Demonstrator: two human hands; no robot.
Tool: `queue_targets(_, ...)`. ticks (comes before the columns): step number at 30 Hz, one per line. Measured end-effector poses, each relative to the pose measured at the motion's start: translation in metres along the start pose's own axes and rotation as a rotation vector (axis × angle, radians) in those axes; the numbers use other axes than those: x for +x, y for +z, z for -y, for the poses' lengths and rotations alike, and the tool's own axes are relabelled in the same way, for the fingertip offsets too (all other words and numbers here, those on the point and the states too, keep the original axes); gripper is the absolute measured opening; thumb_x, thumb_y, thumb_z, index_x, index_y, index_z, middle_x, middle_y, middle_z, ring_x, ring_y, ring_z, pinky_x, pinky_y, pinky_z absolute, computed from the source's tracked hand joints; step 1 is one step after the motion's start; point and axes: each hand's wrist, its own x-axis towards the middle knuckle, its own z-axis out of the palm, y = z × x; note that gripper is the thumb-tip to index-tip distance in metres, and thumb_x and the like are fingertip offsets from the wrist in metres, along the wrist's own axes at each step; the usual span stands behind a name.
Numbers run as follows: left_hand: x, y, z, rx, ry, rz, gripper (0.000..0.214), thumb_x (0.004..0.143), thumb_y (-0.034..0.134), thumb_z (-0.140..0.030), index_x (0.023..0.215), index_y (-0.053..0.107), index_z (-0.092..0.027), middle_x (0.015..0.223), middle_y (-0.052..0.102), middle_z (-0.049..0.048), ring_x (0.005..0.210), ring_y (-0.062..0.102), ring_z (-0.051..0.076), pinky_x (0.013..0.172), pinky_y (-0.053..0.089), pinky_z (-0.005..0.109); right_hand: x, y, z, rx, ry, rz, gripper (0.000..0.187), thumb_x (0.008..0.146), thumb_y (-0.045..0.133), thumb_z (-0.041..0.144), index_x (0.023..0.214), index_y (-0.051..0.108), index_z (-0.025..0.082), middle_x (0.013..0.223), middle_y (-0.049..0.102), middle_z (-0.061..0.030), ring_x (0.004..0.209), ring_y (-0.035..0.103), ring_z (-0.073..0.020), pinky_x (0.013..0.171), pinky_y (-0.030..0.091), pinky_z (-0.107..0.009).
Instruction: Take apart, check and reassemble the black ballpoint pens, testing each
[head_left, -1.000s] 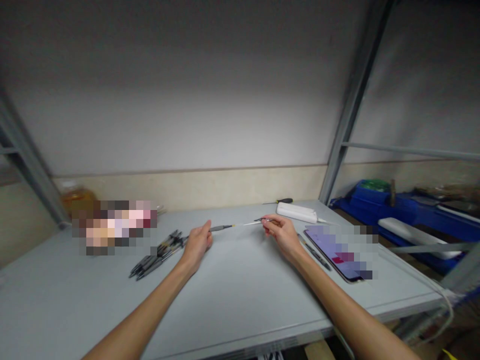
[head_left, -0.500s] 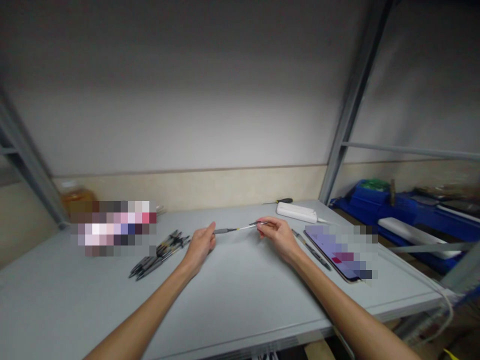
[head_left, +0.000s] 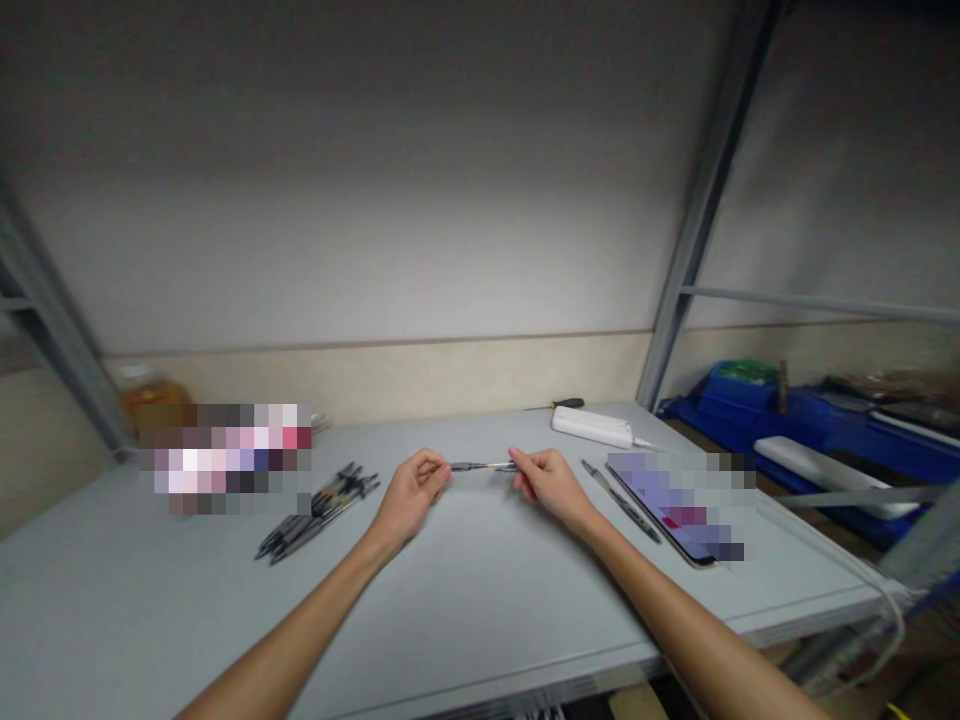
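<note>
My left hand (head_left: pixel 411 492) and my right hand (head_left: pixel 546 482) meet above the middle of the grey table (head_left: pixel 465 590). Between them they hold a thin grey pen (head_left: pixel 484 466), level, with only a short stretch showing. My left hand's fingers pinch the grey grip end. The fingers of my right hand pinch the other end, where a pale thin part runs into the barrel. Both hands are closed on it.
A heap of several dark pens (head_left: pixel 319 508) lies left of my left hand. Two pens (head_left: pixel 621 500) and a tablet (head_left: pixel 675 505) lie to the right. At the back sit a white device (head_left: pixel 596 427) and a screwdriver (head_left: pixel 559 404). A blue bin (head_left: pixel 739 400) stands past the shelf post.
My hands have come closer together. The pen's pale thin part has slid into the grey grip piece, so much less of the pen shows between my fingers than one second ago.
</note>
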Motion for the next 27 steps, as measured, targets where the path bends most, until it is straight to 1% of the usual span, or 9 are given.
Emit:
queue_targets(3,0.0006,-0.0006,0.0004,-0.112,-0.053,-0.021,0.030,0.063,0.068,-0.041,0.070,0.054,-0.015,0.060,0.056,-0.0019,0.051,0.045,0.008,0.051,0.033,0.019,-0.0011,-0.0016,0.0021,-0.017,-0.012,0.008,0.055,0.078,0.045,0.057,0.046,0.058,0.014,0.034,0.043,0.0021,0.033,0.034,-0.0073,0.038,0.025,-0.022)
queue_targets(6,0.0031,-0.0029,0.0046,-0.191,-0.095,-0.048,0.030,0.060,0.070,-0.039,0.069,0.054,-0.015,0.060,0.057,-0.0016,0.052,0.046,0.007,0.053,0.034,0.019,-0.0007,-0.0041,0.0040,0.118,-0.102,-0.010,0.035,0.070,0.061,0.048,0.083,0.065,0.015,0.054,0.055,0.0019,0.044,0.045,-0.0093,0.039,0.030,-0.019)
queue_targets(8,0.0044,-0.0042,0.0069,-0.217,-0.112,-0.061,0.031,0.058,0.071,-0.038,0.069,0.055,-0.015,0.061,0.058,-0.0013,0.052,0.046,0.007,0.053,0.035,0.019,0.0000,-0.0051,0.0040,0.175,-0.134,-0.004,0.041,0.064,0.068,0.042,0.096,0.062,0.017,0.065,0.058,0.0008,0.050,0.048,-0.0101,0.040,0.034,-0.019)
queue_targets(12,0.0040,-0.0043,0.0068,-0.226,-0.131,-0.066,0.032,0.056,0.073,-0.039,0.068,0.055,-0.014,0.061,0.058,-0.0006,0.053,0.047,0.007,0.054,0.036,0.019,-0.0001,-0.0043,0.0025,0.143,-0.110,0.043,0.032,0.068,0.063,0.046,0.071,0.062,0.015,0.054,0.055,0.0011,0.043,0.042,-0.0081,0.041,0.033,-0.020)
queue_targets(16,0.0026,-0.0028,0.0050,-0.223,-0.124,-0.041,0.032,0.056,0.073,-0.038,0.068,0.055,-0.014,0.062,0.059,-0.0004,0.053,0.048,0.007,0.055,0.037,0.020,-0.0016,-0.0030,0.0020,0.046,-0.046,0.062,0.048,0.078,0.049,0.054,0.051,0.056,0.015,0.037,0.041,0.0035,0.035,0.033,-0.0065,0.038,0.026,-0.020)
queue_targets(19,0.0030,-0.0029,0.0055,-0.231,-0.116,-0.037,0.031,0.058,0.073,-0.037,0.069,0.055,-0.014,0.063,0.059,-0.0007,0.053,0.048,0.006,0.056,0.037,0.020,-0.0010,-0.0035,0.0019,0.035,-0.056,0.030,0.046,0.079,0.047,0.054,0.060,0.061,0.014,0.041,0.046,0.0024,0.037,0.037,-0.0073,0.038,0.028,-0.020)
queue_targets(21,0.0036,-0.0036,0.0060,-0.244,-0.123,-0.050,0.030,0.058,0.073,-0.037,0.068,0.055,-0.014,0.062,0.059,-0.0009,0.053,0.048,0.006,0.056,0.037,0.020,-0.0001,-0.0042,0.0019,0.077,-0.114,0.014,0.036,0.073,0.057,0.050,0.080,0.063,0.015,0.054,0.054,0.0014,0.043,0.044,-0.0089,0.039,0.032,-0.019)
queue_targets(23,0.0038,-0.0043,0.0058,-0.260,-0.142,-0.067,0.031,0.056,0.073,-0.037,0.068,0.055,-0.014,0.061,0.059,-0.0009,0.053,0.048,0.006,0.056,0.038,0.020,0.0003,-0.0046,0.0021,0.088,-0.157,0.016,0.037,0.066,0.066,0.045,0.090,0.063,0.017,0.063,0.058,0.0009,0.047,0.046,-0.0098,0.040,0.034,-0.020)
queue_targets(27,0.0027,-0.0042,0.0038,-0.273,-0.163,-0.059,0.033,0.055,0.074,-0.038,0.068,0.055,-0.014,0.062,0.059,-0.0004,0.053,0.049,0.007,0.056,0.039,0.021,-0.0013,-0.0042,0.0031,-0.007,-0.130,0.050,0.038,0.074,0.055,0.050,0.064,0.063,0.014,0.047,0.052,0.0017,0.040,0.040,-0.0086,0.040,0.031,-0.021)
